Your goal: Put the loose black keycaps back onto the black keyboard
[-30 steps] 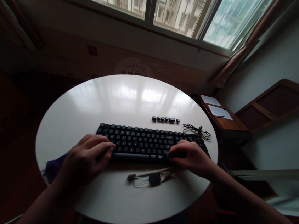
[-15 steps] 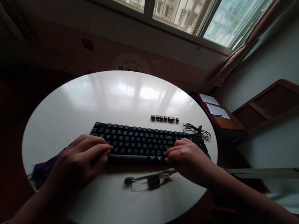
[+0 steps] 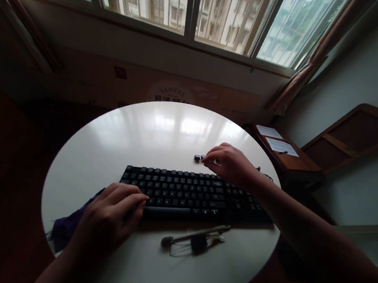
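A black keyboard [image 3: 186, 193] lies across the round white table [image 3: 149, 133]. My left hand [image 3: 109, 218] rests curled on the keyboard's near left corner, its fingers pressed on the edge. Beyond the keyboard's far edge, my right hand [image 3: 229, 161] reaches over a short row of loose black keycaps [image 3: 198, 158]. Its fingers are bent down onto them and hide most of the row. I cannot see whether a keycap is between the fingertips.
A small brush and a wire keycap puller [image 3: 195, 241] lie in front of the keyboard. A purple cloth [image 3: 68, 225] sits under my left wrist. The keyboard's coiled cable [image 3: 266, 176] is behind my right arm. A wooden side table with papers [image 3: 278, 146] stands to the right.
My right hand has left the keyboard's lower right keys and moved up and back to the loose keycaps. My left hand stays on the left corner. The view has tilted a little.
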`<state>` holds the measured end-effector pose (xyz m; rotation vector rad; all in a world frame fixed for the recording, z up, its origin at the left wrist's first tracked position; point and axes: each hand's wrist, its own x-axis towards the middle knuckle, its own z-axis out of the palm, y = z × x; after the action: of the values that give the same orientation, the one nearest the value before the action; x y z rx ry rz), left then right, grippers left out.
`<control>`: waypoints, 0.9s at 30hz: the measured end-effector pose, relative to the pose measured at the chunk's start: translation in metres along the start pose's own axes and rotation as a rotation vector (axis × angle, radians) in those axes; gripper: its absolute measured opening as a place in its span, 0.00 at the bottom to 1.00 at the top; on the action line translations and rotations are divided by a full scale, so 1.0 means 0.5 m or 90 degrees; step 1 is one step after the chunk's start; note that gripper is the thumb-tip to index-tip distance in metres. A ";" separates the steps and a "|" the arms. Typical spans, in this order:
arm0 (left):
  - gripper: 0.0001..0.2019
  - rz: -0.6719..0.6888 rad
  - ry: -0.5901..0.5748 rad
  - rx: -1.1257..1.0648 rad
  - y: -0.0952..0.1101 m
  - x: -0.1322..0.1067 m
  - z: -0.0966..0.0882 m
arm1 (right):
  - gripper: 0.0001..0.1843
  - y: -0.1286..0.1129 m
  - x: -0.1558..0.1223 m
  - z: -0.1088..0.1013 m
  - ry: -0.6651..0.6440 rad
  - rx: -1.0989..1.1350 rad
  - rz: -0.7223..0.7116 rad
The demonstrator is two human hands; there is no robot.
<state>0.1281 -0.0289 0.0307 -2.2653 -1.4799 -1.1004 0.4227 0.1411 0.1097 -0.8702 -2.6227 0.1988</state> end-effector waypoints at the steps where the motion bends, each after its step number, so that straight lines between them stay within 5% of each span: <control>1: 0.08 -0.003 -0.001 0.000 0.000 0.000 -0.001 | 0.08 0.014 0.030 0.010 -0.021 -0.015 0.033; 4: 0.08 -0.016 0.001 0.002 0.002 0.001 -0.004 | 0.15 0.042 0.094 0.047 -0.091 -0.056 0.132; 9: 0.08 -0.019 0.015 -0.005 0.002 -0.001 -0.004 | 0.16 0.050 0.122 0.096 -0.143 -0.086 0.179; 14: 0.07 -0.008 0.015 -0.015 -0.001 -0.001 -0.005 | 0.08 0.033 0.106 0.075 -0.100 -0.085 0.162; 18: 0.06 0.007 0.023 -0.017 0.000 0.004 -0.010 | 0.08 -0.004 0.011 0.008 -0.017 -0.010 0.048; 21: 0.06 0.012 0.039 -0.026 0.003 0.008 -0.012 | 0.10 -0.033 -0.097 -0.024 -0.033 0.038 0.007; 27: 0.06 0.011 0.035 -0.025 0.003 0.006 -0.007 | 0.15 -0.036 -0.234 0.011 -0.032 0.056 0.104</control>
<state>0.1285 -0.0296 0.0357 -2.2506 -1.4264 -1.1876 0.4975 0.0564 0.0736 -1.0610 -2.5674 0.3800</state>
